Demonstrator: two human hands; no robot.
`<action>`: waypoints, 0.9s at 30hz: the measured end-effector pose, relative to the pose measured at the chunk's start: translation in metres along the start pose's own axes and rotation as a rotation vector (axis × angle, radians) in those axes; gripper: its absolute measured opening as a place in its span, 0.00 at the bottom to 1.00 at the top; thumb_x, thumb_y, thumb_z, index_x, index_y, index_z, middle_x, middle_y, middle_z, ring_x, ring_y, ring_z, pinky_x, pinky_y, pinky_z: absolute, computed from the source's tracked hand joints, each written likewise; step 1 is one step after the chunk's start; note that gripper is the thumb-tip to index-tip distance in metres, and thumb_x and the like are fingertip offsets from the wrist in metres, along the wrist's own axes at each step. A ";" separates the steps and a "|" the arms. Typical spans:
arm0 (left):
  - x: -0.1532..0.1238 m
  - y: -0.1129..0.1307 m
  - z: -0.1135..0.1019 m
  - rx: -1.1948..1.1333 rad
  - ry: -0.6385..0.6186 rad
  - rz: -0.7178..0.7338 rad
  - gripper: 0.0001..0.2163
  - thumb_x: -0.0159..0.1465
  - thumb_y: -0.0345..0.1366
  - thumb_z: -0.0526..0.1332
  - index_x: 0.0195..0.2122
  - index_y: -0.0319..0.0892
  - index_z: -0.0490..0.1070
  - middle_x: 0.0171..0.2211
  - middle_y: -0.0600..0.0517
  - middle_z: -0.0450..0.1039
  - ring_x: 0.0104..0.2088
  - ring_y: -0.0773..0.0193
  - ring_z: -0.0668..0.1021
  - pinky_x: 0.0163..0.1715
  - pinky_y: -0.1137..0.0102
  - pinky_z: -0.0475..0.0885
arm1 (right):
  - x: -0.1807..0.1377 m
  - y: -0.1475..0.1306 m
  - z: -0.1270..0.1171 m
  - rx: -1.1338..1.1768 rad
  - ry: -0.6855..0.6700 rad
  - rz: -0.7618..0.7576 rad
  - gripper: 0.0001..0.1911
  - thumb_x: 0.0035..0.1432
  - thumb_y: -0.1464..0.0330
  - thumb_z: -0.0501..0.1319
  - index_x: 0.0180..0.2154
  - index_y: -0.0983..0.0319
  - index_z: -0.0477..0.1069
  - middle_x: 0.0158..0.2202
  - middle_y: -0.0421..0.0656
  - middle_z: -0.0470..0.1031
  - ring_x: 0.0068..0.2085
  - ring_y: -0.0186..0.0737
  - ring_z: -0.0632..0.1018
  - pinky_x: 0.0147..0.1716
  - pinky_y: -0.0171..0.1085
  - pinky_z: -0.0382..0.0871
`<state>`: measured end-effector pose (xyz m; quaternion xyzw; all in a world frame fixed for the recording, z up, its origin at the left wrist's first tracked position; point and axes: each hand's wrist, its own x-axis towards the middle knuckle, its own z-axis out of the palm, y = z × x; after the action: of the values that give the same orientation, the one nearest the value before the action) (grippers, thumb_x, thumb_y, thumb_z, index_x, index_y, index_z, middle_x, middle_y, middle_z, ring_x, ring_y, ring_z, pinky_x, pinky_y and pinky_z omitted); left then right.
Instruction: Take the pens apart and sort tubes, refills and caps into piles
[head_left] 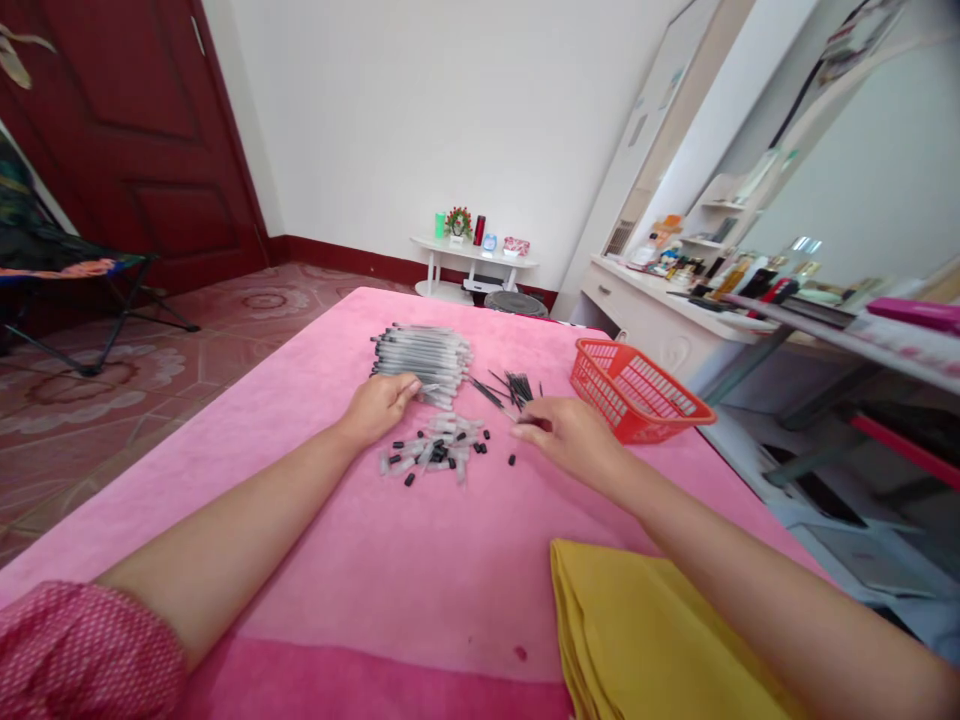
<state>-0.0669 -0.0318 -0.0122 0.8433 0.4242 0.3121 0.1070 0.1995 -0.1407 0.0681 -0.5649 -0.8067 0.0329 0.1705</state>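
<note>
On the pink blanket [315,520] lies a stack of clear pen barrels [424,355]. My left hand [381,405] rests at the near edge of that stack, fingers curled against the barrels. Below it a small heap of clear caps and black end pieces [439,452] is scattered. A bunch of thin black refills [510,388] lies to the right of the stack. My right hand [566,432] pinches the near end of one refill, fingers pressed together.
A red plastic basket [637,392] stands at the blanket's right edge. A folded yellow cloth [645,630] lies near my right forearm. A white dressing table with bottles [675,300] is to the right; a folding chair [67,280] stands at left.
</note>
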 end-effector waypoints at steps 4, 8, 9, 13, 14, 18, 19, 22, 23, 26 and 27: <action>0.002 0.000 0.002 -0.013 -0.007 0.014 0.17 0.65 0.41 0.45 0.29 0.41 0.69 0.26 0.52 0.72 0.28 0.64 0.72 0.31 0.72 0.63 | -0.080 0.027 -0.018 -0.150 -0.076 0.203 0.17 0.58 0.57 0.53 0.26 0.60 0.71 0.26 0.44 0.74 0.27 0.39 0.73 0.26 0.34 0.56; 0.003 0.001 0.002 -0.023 0.007 0.028 0.15 0.64 0.39 0.47 0.27 0.40 0.68 0.23 0.53 0.69 0.26 0.65 0.70 0.28 0.72 0.61 | -0.143 0.048 -0.018 -0.189 -0.123 0.329 0.19 0.59 0.55 0.50 0.25 0.59 0.69 0.26 0.44 0.74 0.28 0.41 0.73 0.26 0.35 0.58; 0.003 0.001 0.002 -0.022 0.010 0.033 0.15 0.64 0.39 0.47 0.26 0.40 0.67 0.22 0.53 0.68 0.25 0.66 0.69 0.28 0.73 0.60 | -0.153 0.051 -0.016 -0.187 -0.133 0.337 0.19 0.59 0.55 0.50 0.25 0.59 0.68 0.26 0.44 0.74 0.28 0.42 0.73 0.27 0.36 0.59; 0.003 0.002 0.002 0.002 0.007 0.045 0.15 0.64 0.39 0.47 0.25 0.40 0.66 0.21 0.54 0.66 0.24 0.66 0.68 0.26 0.73 0.59 | -0.169 0.056 -0.006 -0.153 -0.156 0.368 0.22 0.61 0.55 0.47 0.22 0.58 0.67 0.23 0.43 0.73 0.27 0.43 0.74 0.28 0.37 0.60; 0.003 0.002 0.002 0.006 0.004 0.041 0.15 0.64 0.40 0.46 0.25 0.40 0.66 0.21 0.54 0.66 0.24 0.66 0.68 0.27 0.73 0.59 | -0.167 0.056 -0.005 -0.132 -0.164 0.379 0.23 0.61 0.55 0.46 0.22 0.58 0.67 0.22 0.43 0.72 0.26 0.42 0.73 0.27 0.37 0.60; 0.003 0.000 0.002 -0.017 -0.006 0.021 0.16 0.65 0.40 0.45 0.28 0.40 0.68 0.23 0.53 0.69 0.26 0.65 0.70 0.29 0.72 0.61 | -0.150 0.062 -0.011 -0.100 -0.160 0.374 0.26 0.61 0.54 0.46 0.19 0.59 0.67 0.18 0.43 0.71 0.22 0.41 0.72 0.24 0.36 0.58; 0.003 0.000 0.002 -0.028 -0.008 0.020 0.16 0.65 0.41 0.45 0.29 0.40 0.69 0.24 0.53 0.70 0.27 0.65 0.71 0.30 0.72 0.62 | -0.145 0.064 -0.015 -0.105 -0.146 0.367 0.26 0.61 0.54 0.46 0.19 0.59 0.68 0.18 0.43 0.72 0.23 0.42 0.73 0.24 0.36 0.59; 0.003 0.000 0.002 -0.058 -0.007 0.020 0.17 0.65 0.41 0.45 0.29 0.40 0.69 0.24 0.53 0.71 0.28 0.64 0.72 0.30 0.72 0.62 | -0.131 0.073 -0.023 -0.122 -0.099 0.355 0.25 0.60 0.54 0.47 0.21 0.59 0.72 0.21 0.45 0.75 0.24 0.43 0.74 0.24 0.36 0.60; 0.003 0.001 0.001 -0.067 -0.005 0.020 0.17 0.65 0.41 0.45 0.28 0.40 0.69 0.24 0.53 0.71 0.28 0.64 0.72 0.30 0.72 0.62 | -0.127 0.077 -0.025 -0.132 -0.087 0.352 0.25 0.60 0.55 0.47 0.22 0.59 0.73 0.22 0.45 0.76 0.24 0.43 0.74 0.24 0.36 0.60; 0.003 0.002 0.001 -0.088 0.000 0.020 0.16 0.64 0.41 0.46 0.28 0.40 0.69 0.26 0.52 0.72 0.28 0.64 0.72 0.30 0.72 0.62 | -0.119 0.089 -0.026 -0.192 -0.061 0.329 0.24 0.60 0.56 0.47 0.24 0.59 0.74 0.23 0.45 0.76 0.25 0.42 0.74 0.25 0.36 0.60; 0.003 0.002 0.000 -0.090 0.000 0.020 0.16 0.64 0.41 0.46 0.28 0.40 0.69 0.26 0.52 0.72 0.28 0.64 0.72 0.30 0.72 0.63 | -0.118 0.092 -0.024 -0.226 -0.052 0.310 0.23 0.60 0.57 0.47 0.25 0.59 0.74 0.24 0.45 0.76 0.26 0.42 0.74 0.26 0.36 0.61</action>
<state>-0.0641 -0.0303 -0.0104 0.8420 0.4012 0.3318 0.1415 0.3260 -0.2194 0.0401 -0.6968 -0.7128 -0.0173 0.0778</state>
